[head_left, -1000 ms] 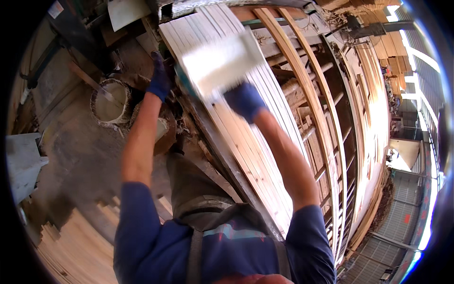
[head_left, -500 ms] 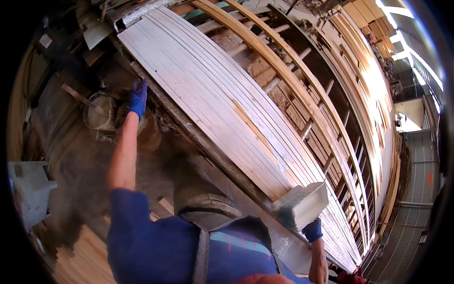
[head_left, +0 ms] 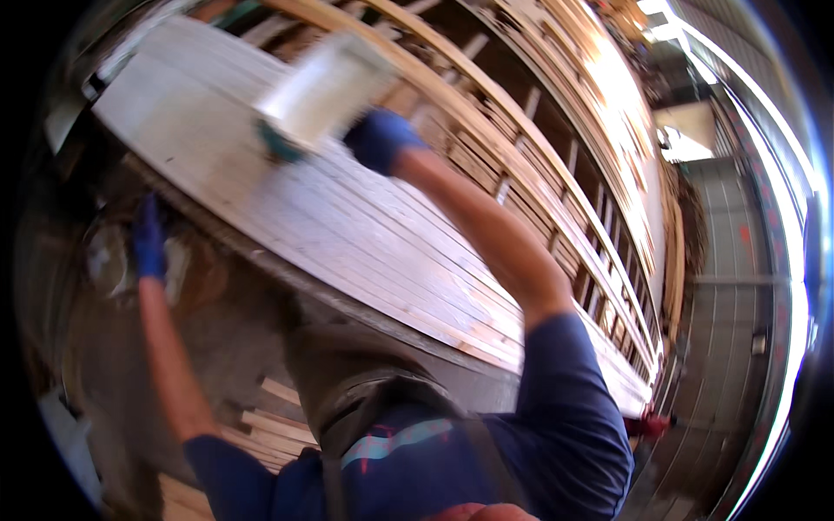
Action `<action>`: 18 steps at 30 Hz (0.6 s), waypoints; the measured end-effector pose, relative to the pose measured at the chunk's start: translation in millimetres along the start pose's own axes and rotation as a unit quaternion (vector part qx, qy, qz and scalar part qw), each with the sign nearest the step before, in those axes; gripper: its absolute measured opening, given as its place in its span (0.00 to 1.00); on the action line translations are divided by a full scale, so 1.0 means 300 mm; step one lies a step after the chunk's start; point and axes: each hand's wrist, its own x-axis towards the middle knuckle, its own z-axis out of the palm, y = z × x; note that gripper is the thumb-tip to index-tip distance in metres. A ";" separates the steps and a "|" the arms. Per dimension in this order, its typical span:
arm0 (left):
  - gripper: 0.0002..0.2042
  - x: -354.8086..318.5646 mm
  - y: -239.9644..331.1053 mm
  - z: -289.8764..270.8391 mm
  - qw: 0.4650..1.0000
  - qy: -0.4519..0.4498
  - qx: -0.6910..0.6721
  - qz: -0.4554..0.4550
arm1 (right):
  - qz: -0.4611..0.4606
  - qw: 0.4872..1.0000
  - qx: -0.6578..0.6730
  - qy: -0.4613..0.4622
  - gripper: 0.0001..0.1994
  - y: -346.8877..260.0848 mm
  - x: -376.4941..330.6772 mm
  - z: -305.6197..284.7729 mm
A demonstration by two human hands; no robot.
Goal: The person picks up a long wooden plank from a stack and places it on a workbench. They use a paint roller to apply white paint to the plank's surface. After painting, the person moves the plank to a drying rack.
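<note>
Gripping a pale rectangular block [head_left: 323, 85] w/ the right hand [head_left: 380, 139], blue-gloved, fingers closed round its near end; block blurred, lying flat against the upper part of the white-painted slatted panel [head_left: 347, 234]. Block's lower corner showed a dark teal bit, too smeared to tell what. Right arm stretched up & away from the body, sleeve pushed to the elbow. Left hand [head_left: 148, 239], also in a blue glove, hung down off the panel's lower-left edge, near a round pale bucket-like thing [head_left: 109, 260] on the floor; fingers looked loosely together, holding nothing visible, though blur made it hard to be sure. Panel ran diagonally from upper left to lower right, leaning on its surface, paint worn to bare wood toward the lower right. Behind it, stacked timber racks [head_left: 556, 148] in bright light. Below the body, short wood offcuts [head_left: 269, 417] on the floor. Blue long-sleeved top, dark straps over the shoulders.
</note>
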 end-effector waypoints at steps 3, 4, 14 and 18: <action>0.23 -0.089 -0.123 -0.037 0.954 0.076 -0.230 -0.177 | -0.021 1.000 0.015 -0.008 0.12 -0.027 0.188 -0.024; 0.24 -0.166 -0.222 -0.056 0.951 0.059 -0.243 -0.184 | -0.030 0.999 0.032 0.003 0.14 -0.005 0.202 -0.031; 0.18 -1.363 -0.877 0.164 0.898 0.137 -0.001 -0.417 | 0.011 0.989 0.028 -0.141 0.14 0.394 -0.507 -0.225; 0.17 -1.664 -0.924 0.248 0.928 0.027 0.098 -0.360 | -0.003 0.988 0.008 -0.154 0.16 0.624 -1.034 -0.300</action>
